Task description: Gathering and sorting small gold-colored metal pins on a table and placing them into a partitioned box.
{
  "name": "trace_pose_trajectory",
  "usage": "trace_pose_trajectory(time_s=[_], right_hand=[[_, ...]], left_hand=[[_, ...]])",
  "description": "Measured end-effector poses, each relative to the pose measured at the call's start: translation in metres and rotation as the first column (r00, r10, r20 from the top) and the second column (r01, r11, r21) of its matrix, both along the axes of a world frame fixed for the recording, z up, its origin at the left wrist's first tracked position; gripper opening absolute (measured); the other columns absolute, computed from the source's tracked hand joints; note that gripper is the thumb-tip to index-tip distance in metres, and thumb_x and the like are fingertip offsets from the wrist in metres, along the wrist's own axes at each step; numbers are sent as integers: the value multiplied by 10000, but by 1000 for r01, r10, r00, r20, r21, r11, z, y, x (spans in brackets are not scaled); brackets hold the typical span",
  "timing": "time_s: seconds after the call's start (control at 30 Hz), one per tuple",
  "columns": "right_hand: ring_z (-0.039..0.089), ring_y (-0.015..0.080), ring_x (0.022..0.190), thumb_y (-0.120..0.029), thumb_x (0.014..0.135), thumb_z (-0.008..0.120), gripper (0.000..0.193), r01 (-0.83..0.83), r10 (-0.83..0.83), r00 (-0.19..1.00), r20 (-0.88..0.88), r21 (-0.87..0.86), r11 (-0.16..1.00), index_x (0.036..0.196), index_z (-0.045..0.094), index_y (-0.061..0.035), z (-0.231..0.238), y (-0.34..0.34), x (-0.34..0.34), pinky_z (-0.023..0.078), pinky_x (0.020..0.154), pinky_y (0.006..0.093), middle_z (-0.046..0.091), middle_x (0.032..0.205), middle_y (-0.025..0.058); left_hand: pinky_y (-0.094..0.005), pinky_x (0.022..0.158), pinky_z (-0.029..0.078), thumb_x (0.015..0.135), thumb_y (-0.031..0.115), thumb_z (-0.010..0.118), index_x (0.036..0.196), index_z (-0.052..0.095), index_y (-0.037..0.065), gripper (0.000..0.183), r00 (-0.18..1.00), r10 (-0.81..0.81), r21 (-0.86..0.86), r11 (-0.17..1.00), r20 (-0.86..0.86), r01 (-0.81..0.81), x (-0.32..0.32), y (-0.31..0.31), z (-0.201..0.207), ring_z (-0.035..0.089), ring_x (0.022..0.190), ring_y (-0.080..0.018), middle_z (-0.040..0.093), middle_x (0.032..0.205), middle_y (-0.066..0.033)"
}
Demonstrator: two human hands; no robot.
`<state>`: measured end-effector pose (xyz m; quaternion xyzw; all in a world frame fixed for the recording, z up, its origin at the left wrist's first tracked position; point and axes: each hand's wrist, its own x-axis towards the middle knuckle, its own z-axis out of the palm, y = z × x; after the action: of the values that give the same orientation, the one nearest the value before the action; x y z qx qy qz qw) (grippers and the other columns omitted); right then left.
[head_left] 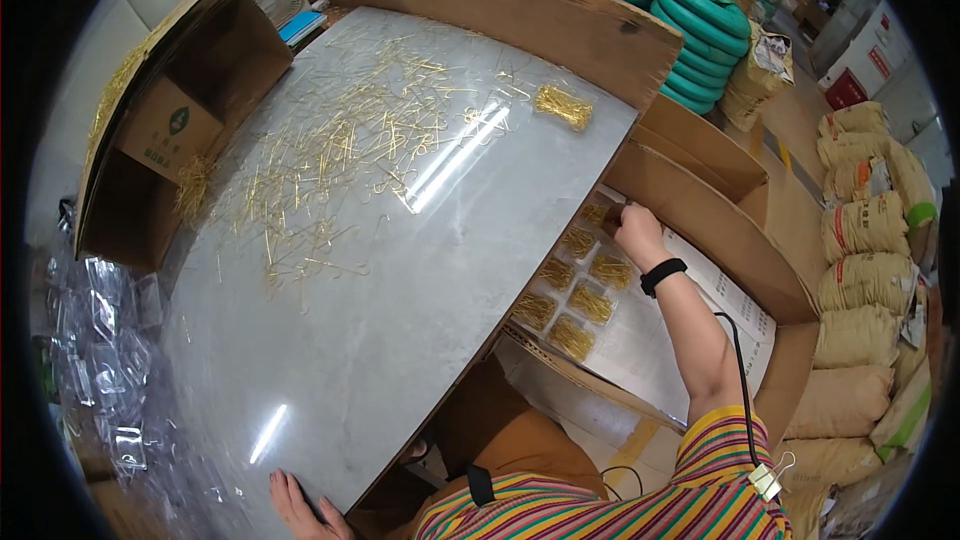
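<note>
My right hand (pixel 636 232) reaches down into a large cardboard box (pixel 720 230) to the right of the table, fingers closed on a small clear packet of gold pins near the box's far wall. Several similar packets (pixel 572 290) lie in rows on the white sheet inside the box. A black band sits on that wrist. My left hand (pixel 296 507) rests flat on the near edge of the grey glossy table (pixel 380 320), fingers spread, holding nothing. Loose gold pins (pixel 330 150) are scattered over the far left of the table, and one filled packet (pixel 562 105) lies at its far right corner.
An open cardboard box (pixel 170 130) lies tipped at the table's left. Clear empty bags (pixel 100 340) pile up on the left floor. Green hose coils (pixel 700 30) and tan sacks (pixel 860 270) stack to the right. A cardboard wall (pixel 500 0) backs the table.
</note>
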<state>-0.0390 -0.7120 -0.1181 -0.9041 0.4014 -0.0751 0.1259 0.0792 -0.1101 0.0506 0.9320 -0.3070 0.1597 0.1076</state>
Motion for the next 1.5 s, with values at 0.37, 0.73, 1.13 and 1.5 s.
trace_pose_trajectory(time_s=[0.37,0.73,1.13,1.5], right_hand=[[642,377,1030,-204,856,682,330,-177,174,983,-63,-57,983,1171,678,-106,-14,-13,35,538,850,471,649,1146,222],[675,380,998,-267,925,584,310,-207,163,933,-321,-108,972,1168,682,-102,-10,-15,45,537,857,469,677,1146,200],[675,403,998,-148,912,568,228,-232,225,972,-69,-117,966,1100,683,-90,-9,-22,23,544,847,468,679,1089,253],[700,385,838,-146,916,568,228,-302,280,953,-120,-258,918,1088,613,-4,8,-10,21,571,708,470,657,1086,225]], left_hand=[[-516,1100,399,981,220,566,1301,594,-75,436,1000,3,-22,1000,-12,-4,1,0,0,545,1234,-458,591,1319,-283],[-516,1102,399,980,219,568,1307,595,-70,438,1000,10,-18,1000,-14,-11,0,1,-1,542,1243,-454,587,1331,-281],[-507,1101,404,978,204,567,1313,592,-68,432,1000,10,-5,1000,-10,-10,0,1,-1,544,1247,-447,587,1337,-273],[-514,1105,397,968,197,568,1319,587,-71,442,1000,9,12,1000,-8,-9,1,3,-2,536,1252,-449,582,1341,-272]])
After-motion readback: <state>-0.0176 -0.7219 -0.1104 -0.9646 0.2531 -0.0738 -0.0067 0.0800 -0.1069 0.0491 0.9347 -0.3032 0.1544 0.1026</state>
